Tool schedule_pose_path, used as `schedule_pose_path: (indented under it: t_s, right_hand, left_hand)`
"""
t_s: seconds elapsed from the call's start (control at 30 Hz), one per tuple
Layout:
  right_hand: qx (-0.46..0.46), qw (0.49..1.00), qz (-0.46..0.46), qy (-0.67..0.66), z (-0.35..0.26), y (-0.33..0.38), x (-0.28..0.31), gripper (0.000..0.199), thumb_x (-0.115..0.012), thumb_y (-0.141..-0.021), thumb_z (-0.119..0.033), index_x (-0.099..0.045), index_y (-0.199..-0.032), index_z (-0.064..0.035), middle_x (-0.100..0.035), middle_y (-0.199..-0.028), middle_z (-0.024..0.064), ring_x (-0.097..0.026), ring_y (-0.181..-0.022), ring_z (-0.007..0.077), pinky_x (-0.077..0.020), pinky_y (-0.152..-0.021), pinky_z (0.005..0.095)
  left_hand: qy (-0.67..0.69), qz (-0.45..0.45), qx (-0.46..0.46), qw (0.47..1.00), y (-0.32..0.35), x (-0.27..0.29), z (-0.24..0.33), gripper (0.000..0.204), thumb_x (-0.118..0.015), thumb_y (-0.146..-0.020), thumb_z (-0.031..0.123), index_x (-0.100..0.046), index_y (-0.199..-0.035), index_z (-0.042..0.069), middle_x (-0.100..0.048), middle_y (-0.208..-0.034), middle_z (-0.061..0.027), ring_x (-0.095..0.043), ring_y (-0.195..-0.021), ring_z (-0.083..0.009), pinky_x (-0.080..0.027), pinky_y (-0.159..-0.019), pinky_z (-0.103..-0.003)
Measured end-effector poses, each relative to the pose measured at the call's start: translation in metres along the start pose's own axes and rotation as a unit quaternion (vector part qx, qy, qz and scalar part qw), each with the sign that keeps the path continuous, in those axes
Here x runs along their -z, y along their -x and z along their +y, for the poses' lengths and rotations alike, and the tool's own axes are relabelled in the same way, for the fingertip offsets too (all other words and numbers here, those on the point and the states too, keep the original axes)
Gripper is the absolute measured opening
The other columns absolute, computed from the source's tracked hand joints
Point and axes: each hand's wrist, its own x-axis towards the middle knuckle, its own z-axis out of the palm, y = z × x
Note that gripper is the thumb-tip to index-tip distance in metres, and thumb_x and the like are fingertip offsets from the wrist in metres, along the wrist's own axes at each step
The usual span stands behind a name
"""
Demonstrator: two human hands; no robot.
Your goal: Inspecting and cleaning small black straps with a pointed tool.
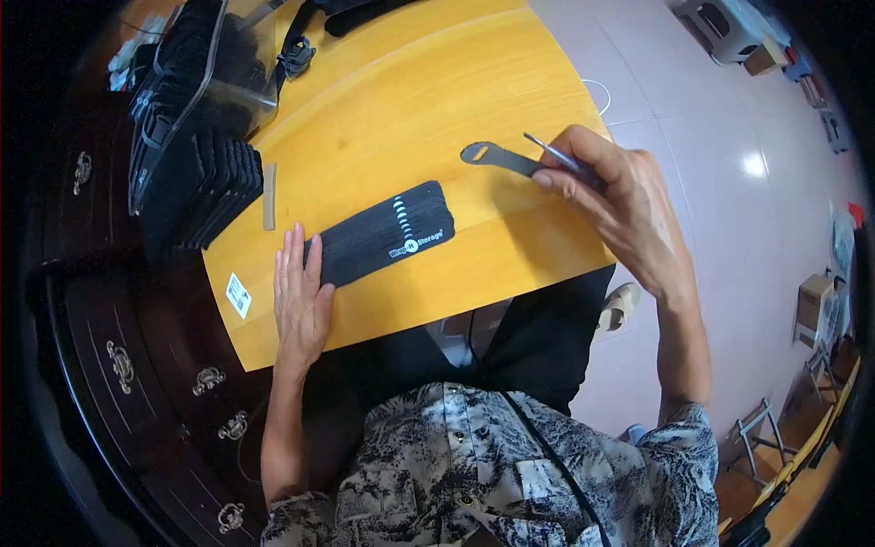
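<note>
A flat black ribbed fabric piece (pixel 365 235) with white printing lies slantwise on the yellow table. My left hand (pixel 301 301) rests flat at its left end, fingers stretched out and the thumb side beside its edge. My right hand (pixel 620 196) is raised over the table's right side, its fingers closed. Between thumb and fingers it pinches a dark grey strap (pixel 503 159), whose rounded end with a slot points left. A thin pointed metal tool (pixel 558 155) also sticks out of this hand; its kind is partly hidden by the fingers.
A stack of black fabric pieces (pixel 223 187) stands at the table's left edge near a clear container (pixel 241 100). A thin tan strip (pixel 269 196) and a white label (pixel 238 296) lie on the table (pixel 401 109). Dark drawers (pixel 100 319) stand left; a stool (pixel 720 32) stands far right.
</note>
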Motion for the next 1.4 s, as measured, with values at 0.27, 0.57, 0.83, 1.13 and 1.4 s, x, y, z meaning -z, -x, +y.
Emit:
schedule_pose_path:
  t_s: [0.27,0.57,0.83,1.13,1.4]
  right_hand:
    - [-0.023,0.994,-0.024,-0.103,-0.015,0.04,-0.013,0.02,-0.065,-0.083,-0.022,-0.061,-0.085,-0.0018,-0.052,-0.056,0.0097,-0.053,-0.052,0.0211,-0.0413,-0.051,0.034]
    - [-0.015,0.982,-0.09,-0.164,-0.066,0.055,-0.053,0.016,-0.065,-0.084,-0.019,-0.065,-0.085,-0.004,-0.058,-0.057,0.0073,-0.058,-0.05,0.0156,-0.0439,-0.048,0.0315]
    - [0.044,0.982,-0.165,-0.078,-0.103,0.056,-0.078,0.021,-0.068,-0.081,-0.023,-0.063,-0.085,-0.0026,-0.057,-0.06,0.0105,-0.054,-0.051,0.0247,-0.0425,-0.049,0.0321]
    - [-0.131,0.973,-0.161,-0.099,-0.071,0.045,-0.055,0.019,-0.072,-0.077,-0.017,-0.065,-0.082,-0.0002,-0.056,-0.059,0.0039,-0.05,-0.054,0.012,-0.0401,-0.05,0.0263]
    - [-0.236,0.936,-0.139,-0.221,-0.058,0.029,-0.07,0.013,-0.07,-0.08,-0.008,-0.062,-0.087,0.0001,-0.054,-0.071,-0.0028,-0.045,-0.064,0.0066,-0.0387,-0.059,0.0215]
  left_hand:
    - [-0.03,0.004,0.003,1.0,0.002,0.001,0.011,0.053,-0.043,-0.092,0.016,-0.029,-0.142,0.007,-0.021,-0.149,-0.0174,-0.017,-0.139,-0.0335,-0.013,-0.112,-0.045]
    - [0.095,0.183,-0.048,0.977,0.027,0.018,0.045,0.052,-0.059,-0.087,0.022,-0.044,-0.134,0.006,-0.043,-0.137,-0.0157,-0.037,-0.128,-0.032,-0.026,-0.106,-0.042]
    - [0.497,0.073,0.135,0.854,0.057,0.026,0.08,0.021,-0.066,-0.081,0.004,-0.064,-0.101,-0.003,-0.066,-0.081,-0.0085,-0.061,-0.067,-0.0118,-0.047,-0.06,-0.021]
    - [0.583,0.118,0.212,0.775,0.056,0.012,0.041,0.01,-0.058,-0.086,-0.001,-0.064,-0.094,-0.005,-0.058,-0.092,-0.0094,-0.057,-0.069,-0.0108,-0.045,-0.058,-0.02]
    - [0.643,0.111,0.239,0.719,0.059,0.014,0.027,0.015,-0.054,-0.087,-0.005,-0.06,-0.1,-0.006,-0.059,-0.091,-0.0125,-0.062,-0.067,-0.0149,-0.05,-0.062,-0.023]
